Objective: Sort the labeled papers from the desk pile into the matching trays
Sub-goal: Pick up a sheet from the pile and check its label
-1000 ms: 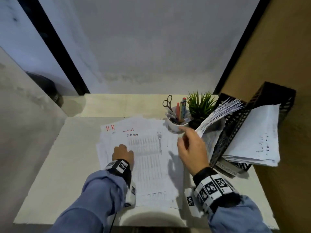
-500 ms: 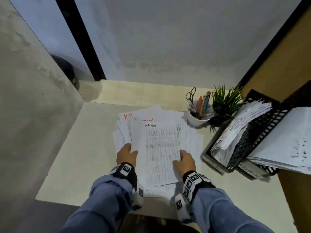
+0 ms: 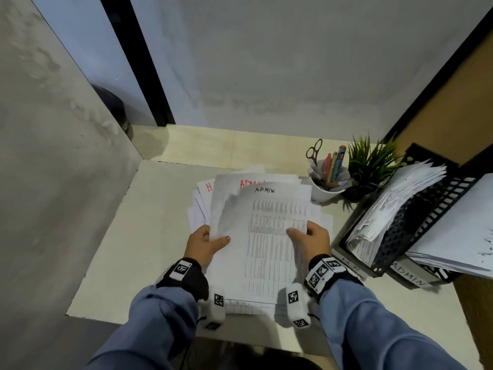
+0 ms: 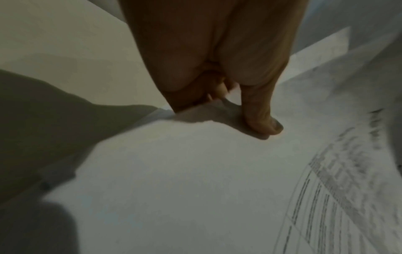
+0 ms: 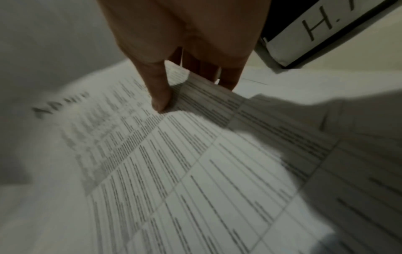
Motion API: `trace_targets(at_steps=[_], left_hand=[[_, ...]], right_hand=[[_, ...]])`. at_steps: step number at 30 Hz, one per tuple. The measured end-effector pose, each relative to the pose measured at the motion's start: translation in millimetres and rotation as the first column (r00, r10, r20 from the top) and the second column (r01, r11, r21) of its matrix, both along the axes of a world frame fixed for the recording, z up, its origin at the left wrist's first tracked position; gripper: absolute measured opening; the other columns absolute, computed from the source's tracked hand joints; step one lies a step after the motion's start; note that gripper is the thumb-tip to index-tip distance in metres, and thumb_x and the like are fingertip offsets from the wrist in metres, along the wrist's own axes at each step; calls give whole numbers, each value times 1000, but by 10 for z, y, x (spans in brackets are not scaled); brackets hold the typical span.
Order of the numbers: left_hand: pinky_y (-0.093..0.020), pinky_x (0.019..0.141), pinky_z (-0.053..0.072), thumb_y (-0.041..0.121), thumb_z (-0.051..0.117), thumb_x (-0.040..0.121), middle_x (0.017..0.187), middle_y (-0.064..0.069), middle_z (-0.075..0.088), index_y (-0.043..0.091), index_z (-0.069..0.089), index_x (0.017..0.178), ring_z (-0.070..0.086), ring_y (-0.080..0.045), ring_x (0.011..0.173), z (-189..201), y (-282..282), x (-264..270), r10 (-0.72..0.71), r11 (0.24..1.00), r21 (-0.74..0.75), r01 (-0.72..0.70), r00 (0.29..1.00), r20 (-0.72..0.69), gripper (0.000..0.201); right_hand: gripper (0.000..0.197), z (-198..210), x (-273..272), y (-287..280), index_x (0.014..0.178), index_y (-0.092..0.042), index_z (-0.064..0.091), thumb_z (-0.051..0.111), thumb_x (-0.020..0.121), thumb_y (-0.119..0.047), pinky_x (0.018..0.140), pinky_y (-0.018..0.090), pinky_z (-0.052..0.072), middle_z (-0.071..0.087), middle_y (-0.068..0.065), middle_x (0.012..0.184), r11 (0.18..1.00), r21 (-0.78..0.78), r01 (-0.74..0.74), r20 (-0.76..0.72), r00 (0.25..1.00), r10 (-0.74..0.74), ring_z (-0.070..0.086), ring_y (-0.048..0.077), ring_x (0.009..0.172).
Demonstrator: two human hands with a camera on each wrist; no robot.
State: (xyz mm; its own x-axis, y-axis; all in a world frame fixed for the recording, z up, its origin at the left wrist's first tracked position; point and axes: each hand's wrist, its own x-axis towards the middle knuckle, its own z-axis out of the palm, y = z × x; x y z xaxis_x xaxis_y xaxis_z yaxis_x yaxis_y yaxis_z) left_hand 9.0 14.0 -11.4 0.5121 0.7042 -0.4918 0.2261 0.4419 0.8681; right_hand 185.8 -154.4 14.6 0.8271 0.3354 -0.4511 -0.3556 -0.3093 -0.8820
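A printed sheet headed ADMIN (image 3: 269,236) is lifted off the desk pile (image 3: 202,201), its top left corner curling up. My left hand (image 3: 206,241) pinches its left edge, thumb on top (image 4: 261,120). My right hand (image 3: 309,237) pinches the right edge, thumb on top and fingers beneath (image 5: 161,96). Under it lie sheets headed ADMIN in red (image 3: 250,184) and H.R in red (image 3: 208,186). Two slanted black mesh trays stand at the right: the H.R tray (image 3: 354,265) and the ADMIN tray (image 3: 408,275), both holding papers.
A white cup (image 3: 324,192) with scissors and pens and a small green plant (image 3: 370,166) stand behind the pile, next to the trays. Grey walls close the desk at the left and back; a brown wall is on the right.
My right hand came back from the H.R tray to the pile. Both hands took hold of the top ADMIN sheet and raised it; its top left corner now curls.
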Motion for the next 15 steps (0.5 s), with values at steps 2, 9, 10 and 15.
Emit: trace_targets(at_steps=[2,9,10,15], left_hand=[[-37,89,49,15,79,75,98,-2,70,8,62,92,65,-20,89,19,41,-8,-22,992,122,33,996,-88,25],[-26,75,40,18,55,95,86,-8,62,3,66,88,54,-21,83,-17,211,-111,22,975,219,32,971,-236,20],[-27,82,40,15,54,95,92,-8,63,4,66,94,55,-21,89,-4,209,-109,22,978,206,29,971,-240,16],[-34,99,40,-1,50,93,102,-5,65,8,62,110,58,-26,108,160,138,30,-46,996,66,57,987,-152,23]], right_hand=[[33,-27,28,17,83,12,61,73,68,-15,61,29,50,67,28,80,996,-4,90,-4,996,-90,54,17,66],[9,75,70,-111,78,8,64,58,77,14,71,35,56,69,18,88,964,108,243,-211,953,-217,66,31,79],[14,99,83,-123,81,6,63,55,78,16,71,34,56,68,15,85,966,124,225,-267,946,-186,65,29,77],[17,26,85,-77,79,-3,58,48,73,10,94,43,43,68,12,103,979,164,117,-368,929,-50,63,30,94]])
